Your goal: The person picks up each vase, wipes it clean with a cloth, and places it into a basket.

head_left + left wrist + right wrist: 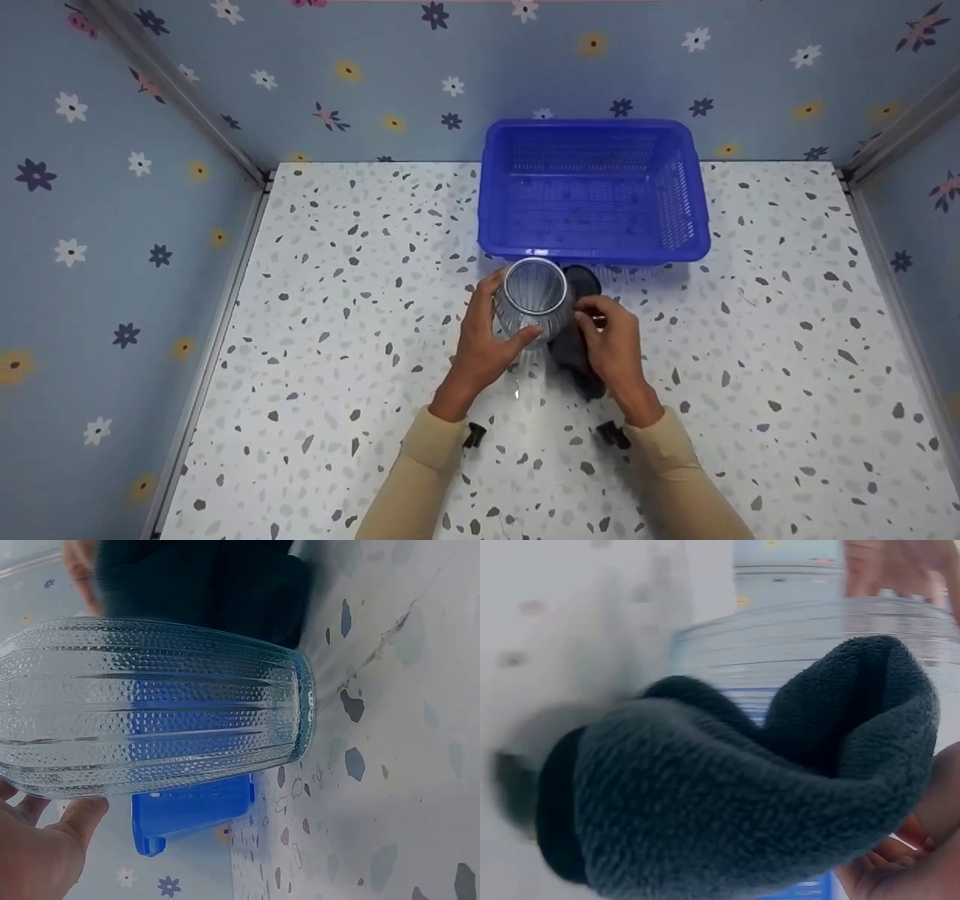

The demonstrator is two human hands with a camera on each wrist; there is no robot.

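Observation:
A clear ribbed glass vase [517,321] stands upright close over the tabletop, mouth up, in front of the basket. My left hand [480,341] grips it round the upper part from the left, thumb on the near side. The left wrist view shows the dimpled, fluted wall of the vase [187,705] and its narrower base near the table. From the right side, my right hand [616,341] pinches a dark grey fluffy cloth [571,352]. In the right wrist view the cloth [735,802] hangs folded beside the glass, its upper edge at the fingers.
A blue plastic basket [694,191] with perforated walls stands behind the vase, against the flowered back wall [405,75]. The speckled white tabletop [345,300] spreads around both hands. Flowered panels also close off the left and right sides. Small black pieces [474,435] show beside the wrists.

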